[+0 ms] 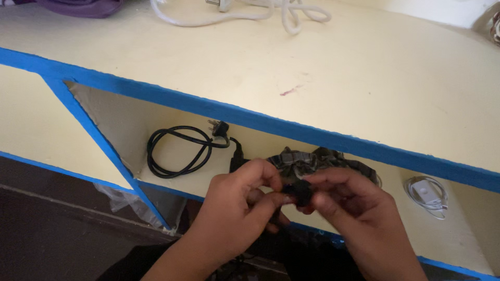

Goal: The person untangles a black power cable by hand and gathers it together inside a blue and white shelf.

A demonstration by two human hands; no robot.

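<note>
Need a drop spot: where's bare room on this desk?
Bare: desk top right of the white cable; shelf floor between the hands and the white charger. Crowded: shelf middle, with black power cord, dark cloth, left hand, right hand.

- Worktop (312, 62): matt cream paint, blue rough-edged trim.
- Black cable (177, 151): smooth, slightly glossy plastic sheath.
- Checked cloth (307, 158): soft woven fabric.
- White cord (245, 13): smooth plastic.
</note>
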